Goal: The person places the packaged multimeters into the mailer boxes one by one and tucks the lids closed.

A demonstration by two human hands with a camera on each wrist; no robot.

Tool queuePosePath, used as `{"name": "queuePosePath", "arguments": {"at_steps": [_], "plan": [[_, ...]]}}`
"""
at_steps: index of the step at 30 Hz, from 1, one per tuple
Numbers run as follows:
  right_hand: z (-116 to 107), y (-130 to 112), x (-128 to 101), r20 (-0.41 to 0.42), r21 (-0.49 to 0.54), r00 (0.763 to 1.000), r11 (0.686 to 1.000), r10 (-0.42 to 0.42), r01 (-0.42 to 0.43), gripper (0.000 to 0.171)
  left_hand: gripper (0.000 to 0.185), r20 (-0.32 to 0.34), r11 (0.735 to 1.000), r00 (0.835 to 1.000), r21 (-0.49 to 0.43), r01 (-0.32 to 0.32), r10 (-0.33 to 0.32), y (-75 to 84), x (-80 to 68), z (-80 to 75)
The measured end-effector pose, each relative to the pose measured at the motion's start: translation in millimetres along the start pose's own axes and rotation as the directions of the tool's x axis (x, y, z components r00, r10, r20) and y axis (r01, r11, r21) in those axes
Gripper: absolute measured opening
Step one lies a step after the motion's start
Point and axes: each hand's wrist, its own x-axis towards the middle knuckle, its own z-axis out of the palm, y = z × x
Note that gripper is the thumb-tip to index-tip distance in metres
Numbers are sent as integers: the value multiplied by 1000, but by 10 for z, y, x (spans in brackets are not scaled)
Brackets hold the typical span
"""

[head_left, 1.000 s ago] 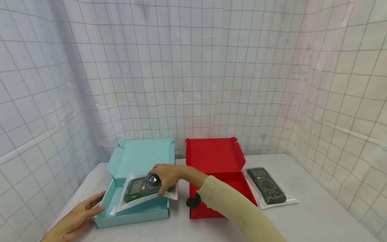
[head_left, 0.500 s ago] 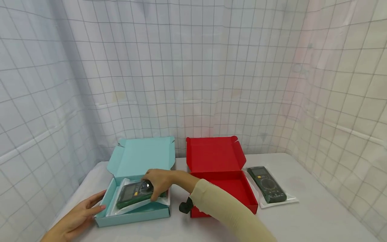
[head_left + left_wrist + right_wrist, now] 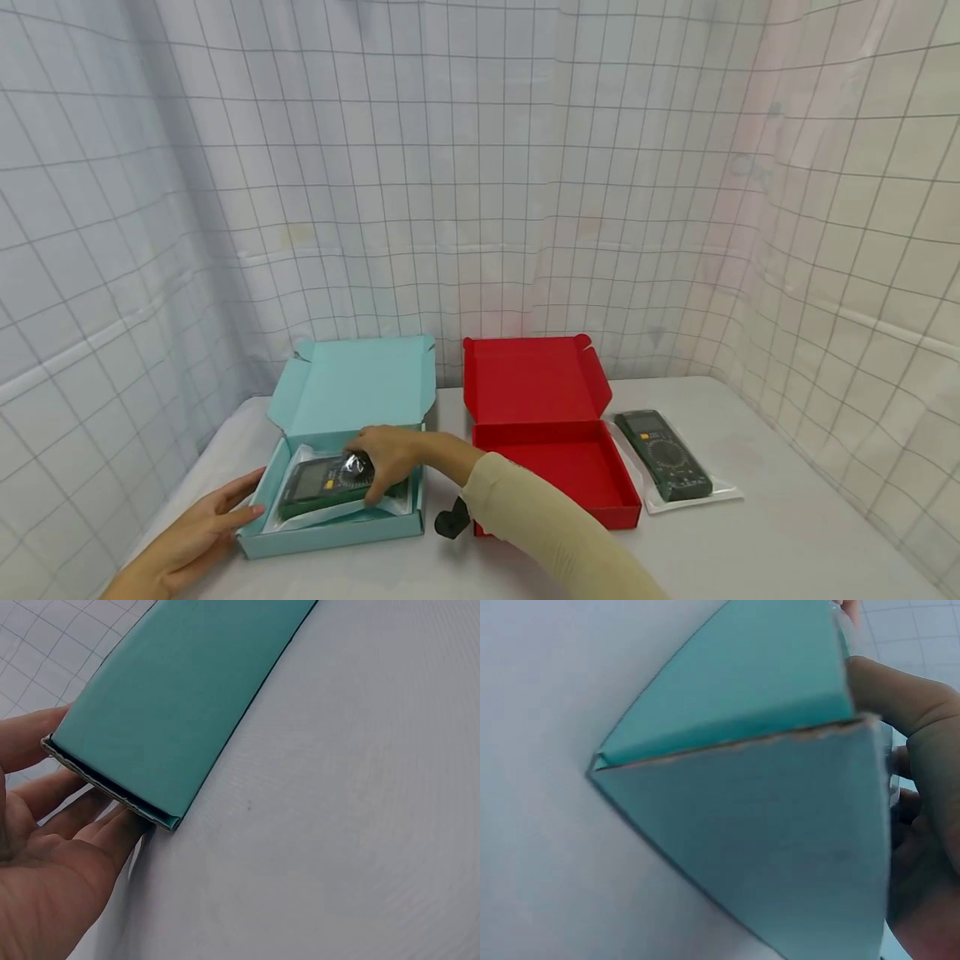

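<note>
White table (image 3: 787, 542) before grid-cloth walls, right hand (image 3: 386, 460) gripping bagged green multimeter (image 3: 322, 483) inside open teal cardboard box (image 3: 352, 392), flat-fingered left hand (image 3: 198, 537) touching box's near-left corner.

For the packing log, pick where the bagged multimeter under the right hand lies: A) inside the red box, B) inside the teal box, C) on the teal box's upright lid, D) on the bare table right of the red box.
B: the right hand holds the bagged multimeter down within the walls of the teal box; the red box holds nothing, and a second multimeter lies on the table beside it.
</note>
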Motion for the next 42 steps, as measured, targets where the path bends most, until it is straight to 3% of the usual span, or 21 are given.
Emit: {"name": "queuePosePath", "arguments": {"at_steps": [12,19,28,36,42], "plan": [[119,32,-13,15,-56,1000,998,-4,5,94,83,44,1000,999,-18,11,-10,14,-7,-5],[80,13,-51,25,-18,1000,1000,7,-7,94,83,37,1000,999,-9,28,-28,-8,-16,-10],[-30,86,-117,-8,114,1000,994,5,-4,89,84,-57,995,997,79,52,-48,25,8,-17],[-149,86,-217,-78,176,997,984,16,-2,83,62,-102,994,991,83,-74,82,94,70,-97],[-262,96,-296,-95,138,995,990,7,7,83,87,-189,972,962,162,-168,197,333,158,-37]]}}
